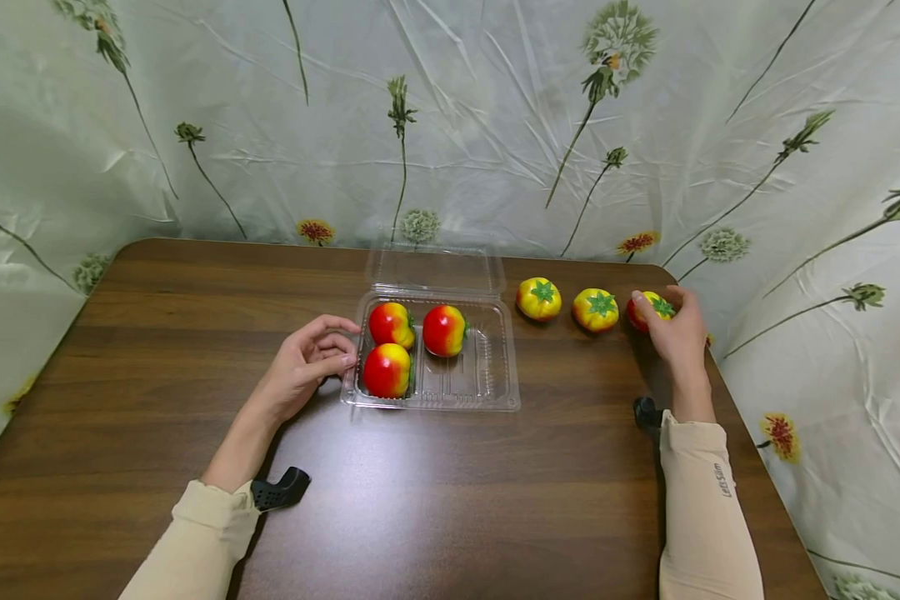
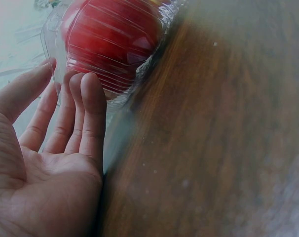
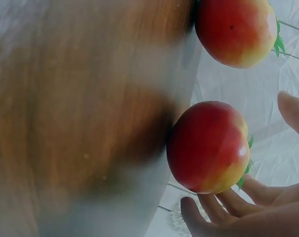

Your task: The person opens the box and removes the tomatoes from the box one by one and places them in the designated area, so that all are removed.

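A clear plastic clamshell box (image 1: 501, 400) lies with its lid folded back. Three glossy red-and-yellow tomato-like fruits sit inside: two at the left, one (image 1: 444, 332) beside them. My left hand (image 1: 307, 367) touches the box's left rim with thumb and fingertips; in the left wrist view its fingers (image 2: 93, 113) lie against the side wall. At the table's far right, my right hand (image 1: 678, 329) reaches round another such fruit (image 3: 208, 148). In the right wrist view that fruit rests on the table, the thumb apart from it and the fingers close to its far side.
Two more fruits, one nearer the box (image 1: 538, 300) and one in the middle (image 1: 596, 310), stand in a row with green leafy tops up. A floral curtain (image 1: 480, 125) hangs behind the wooden table (image 1: 435, 508). The right hand is near the table's right edge.
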`<state>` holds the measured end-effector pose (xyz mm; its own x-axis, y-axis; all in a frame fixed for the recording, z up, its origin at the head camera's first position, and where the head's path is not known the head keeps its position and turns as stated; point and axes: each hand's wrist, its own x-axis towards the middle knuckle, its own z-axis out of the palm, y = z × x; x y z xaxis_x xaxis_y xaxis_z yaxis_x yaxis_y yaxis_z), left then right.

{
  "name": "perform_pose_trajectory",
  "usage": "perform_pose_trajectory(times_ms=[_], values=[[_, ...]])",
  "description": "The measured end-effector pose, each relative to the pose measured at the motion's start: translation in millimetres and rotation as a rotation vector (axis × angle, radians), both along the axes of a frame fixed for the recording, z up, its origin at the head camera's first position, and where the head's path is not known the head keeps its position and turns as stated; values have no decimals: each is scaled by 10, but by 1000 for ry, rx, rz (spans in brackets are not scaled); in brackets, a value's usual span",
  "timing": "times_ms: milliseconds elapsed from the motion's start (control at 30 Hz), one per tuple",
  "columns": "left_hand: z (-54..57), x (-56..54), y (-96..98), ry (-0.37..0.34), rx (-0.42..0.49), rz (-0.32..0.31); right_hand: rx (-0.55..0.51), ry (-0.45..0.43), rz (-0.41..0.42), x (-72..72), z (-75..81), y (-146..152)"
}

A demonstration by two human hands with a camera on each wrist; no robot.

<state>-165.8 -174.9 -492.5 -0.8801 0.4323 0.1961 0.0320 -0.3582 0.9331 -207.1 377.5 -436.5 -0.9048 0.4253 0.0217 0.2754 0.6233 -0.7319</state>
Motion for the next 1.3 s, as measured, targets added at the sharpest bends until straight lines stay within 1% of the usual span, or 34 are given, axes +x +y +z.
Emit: perform_pose_trajectory(times_ms=[167,333,500,667,767,1000,1100,1300], values=[[19,12,2,-14,-2,5,-2,46,-33,9,56,-54],[37,18,11,-22,-2,6,3,83,-24,23,93,-94],[13,0,13,-6,10,-3,26,134,-20,38,130,-144],[1,-6,13,-6,4,-1,45,187,-9,47,174,-226],[7,0,9,-6,0,5,52,208,-2,45,194,-269],[35,16,0,-16,-9,11,42,284,-18,23,216,-328],[34,17,-2,-19,-15,13,60,310,-6,20,225,-370],[26,17,1,-23,-8,11,88,357,46,33,239,-469]])
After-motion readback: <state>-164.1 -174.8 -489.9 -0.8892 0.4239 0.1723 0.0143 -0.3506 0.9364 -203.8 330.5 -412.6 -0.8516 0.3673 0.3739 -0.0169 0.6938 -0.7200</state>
